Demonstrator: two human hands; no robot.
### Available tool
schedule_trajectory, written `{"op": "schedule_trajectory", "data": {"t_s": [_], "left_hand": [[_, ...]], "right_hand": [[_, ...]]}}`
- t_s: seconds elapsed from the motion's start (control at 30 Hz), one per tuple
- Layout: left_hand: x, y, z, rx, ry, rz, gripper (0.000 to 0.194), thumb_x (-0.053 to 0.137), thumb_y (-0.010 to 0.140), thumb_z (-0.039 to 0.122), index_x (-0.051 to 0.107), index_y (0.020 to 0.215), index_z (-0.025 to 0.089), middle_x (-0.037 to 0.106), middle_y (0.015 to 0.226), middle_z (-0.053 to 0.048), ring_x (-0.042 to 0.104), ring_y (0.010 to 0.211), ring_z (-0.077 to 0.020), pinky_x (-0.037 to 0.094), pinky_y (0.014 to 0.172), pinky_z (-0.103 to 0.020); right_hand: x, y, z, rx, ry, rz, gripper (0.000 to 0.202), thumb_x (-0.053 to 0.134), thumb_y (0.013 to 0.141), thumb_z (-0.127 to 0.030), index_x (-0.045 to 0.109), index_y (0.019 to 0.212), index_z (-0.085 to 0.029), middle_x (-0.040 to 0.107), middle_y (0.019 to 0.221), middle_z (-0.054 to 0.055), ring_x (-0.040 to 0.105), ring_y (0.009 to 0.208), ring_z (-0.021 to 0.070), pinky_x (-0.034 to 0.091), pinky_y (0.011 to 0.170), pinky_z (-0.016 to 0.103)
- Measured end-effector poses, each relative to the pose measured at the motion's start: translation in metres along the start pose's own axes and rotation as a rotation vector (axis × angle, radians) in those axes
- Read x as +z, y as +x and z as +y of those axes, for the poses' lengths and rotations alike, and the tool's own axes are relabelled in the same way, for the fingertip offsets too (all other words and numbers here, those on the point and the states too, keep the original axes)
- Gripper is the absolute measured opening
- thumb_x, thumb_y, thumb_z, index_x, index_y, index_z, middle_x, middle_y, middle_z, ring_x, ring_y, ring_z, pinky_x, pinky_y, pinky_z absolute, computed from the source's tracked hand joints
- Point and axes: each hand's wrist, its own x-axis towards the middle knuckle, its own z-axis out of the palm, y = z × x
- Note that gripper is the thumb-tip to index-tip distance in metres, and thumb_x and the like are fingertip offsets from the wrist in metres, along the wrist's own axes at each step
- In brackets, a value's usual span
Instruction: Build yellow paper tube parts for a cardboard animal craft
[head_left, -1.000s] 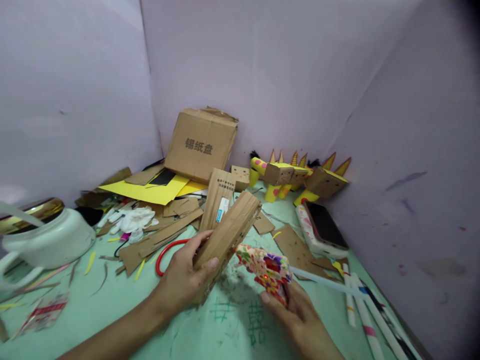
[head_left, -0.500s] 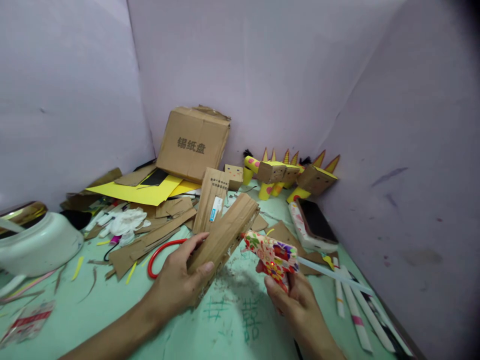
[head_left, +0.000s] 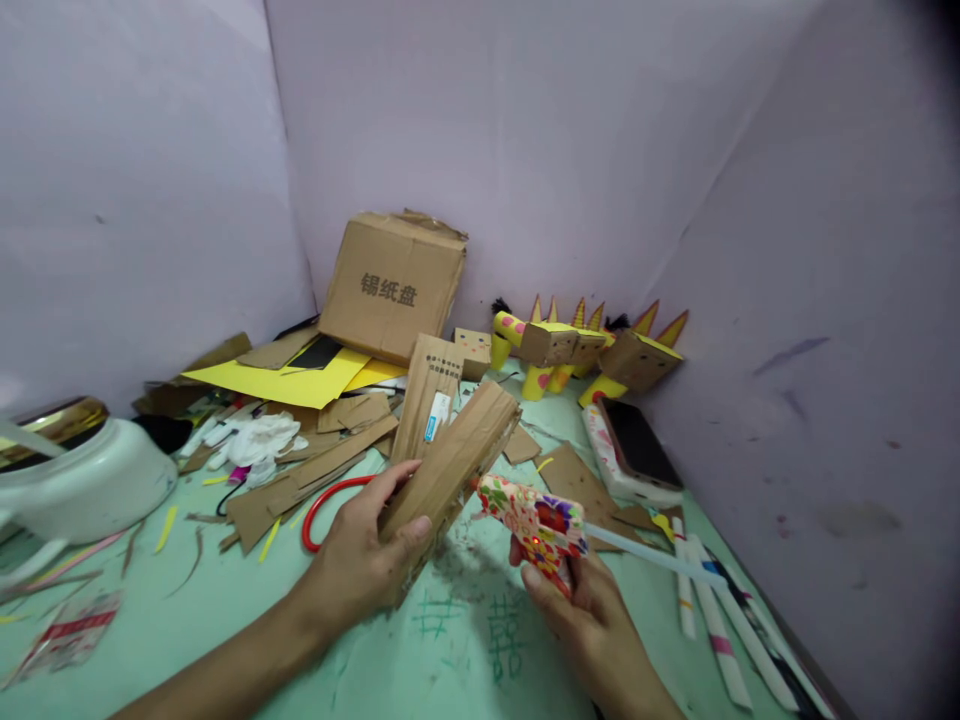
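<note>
My left hand grips a long folded piece of cardboard, tilted up and to the right, thumb on its near face and fingers behind. In my right hand is a flower-patterned hot glue gun with a small red light lit. A long translucent glue stick sticks out of its back end. The gun's red nozzle points left, close against the right edge of the cardboard; whether it touches, I cannot tell. Red scissor-like handles lie partly hidden behind my left hand.
A cardboard box leans on the back wall beside yellow paper. Yellow cardboard animal figures stand behind. At right lie a phone and several markers. Cardboard scraps and a white pot-like container are at left.
The glue gun has moved slightly left and down along the cardboard's edge. My left hand keeps its hold on the cardboard. The whole view has shifted a little.
</note>
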Motion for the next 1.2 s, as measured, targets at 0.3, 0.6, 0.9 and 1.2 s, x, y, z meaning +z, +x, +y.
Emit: {"op": "schedule_trajectory", "data": {"t_s": [0.3,0.6,0.9,1.2], "left_hand": [[-0.001,0.0,-0.001,-0.019,-0.124,0.005,0.044,0.051,0.081,0.037,0.047,0.121,0.019,0.057,0.121,-0.007,0.052,0.111,-0.0239,0.04,0.094,-0.035],[0.0,0.0,-0.003,-0.012,-0.157,0.034,0.045,0.051,0.082,0.037,0.046,0.122,0.017,0.058,0.12,-0.009,0.054,0.107,-0.0244,0.041,0.092,-0.036],[-0.001,0.003,-0.001,0.0,-0.178,0.069,0.043,0.052,0.081,0.035,0.047,0.119,0.016,0.06,0.116,-0.008,0.056,0.104,-0.0233,0.043,0.09,-0.034],[-0.002,0.006,0.001,-0.012,-0.257,0.092,0.046,0.052,0.08,0.033,0.046,0.121,0.013,0.059,0.117,-0.01,0.055,0.106,-0.0237,0.042,0.092,-0.036]], "right_hand": [[0.003,-0.006,0.006,0.116,0.0,-0.061,0.036,0.054,0.078,-0.047,0.066,0.096,-0.018,0.067,0.093,0.01,0.06,0.089,0.0274,0.047,0.081,0.039],[0.009,-0.013,0.014,0.176,-0.052,-0.08,0.042,0.057,0.076,-0.048,0.065,0.104,-0.018,0.065,0.104,0.013,0.058,0.096,0.0307,0.044,0.087,0.044],[0.013,-0.015,0.012,0.151,-0.072,-0.125,0.039,0.058,0.076,-0.044,0.065,0.104,-0.018,0.065,0.106,0.012,0.058,0.098,0.0312,0.045,0.087,0.044],[0.018,-0.018,0.012,0.16,-0.079,-0.14,0.042,0.058,0.076,-0.043,0.063,0.11,-0.019,0.064,0.109,0.011,0.057,0.101,0.032,0.043,0.09,0.046]]}}
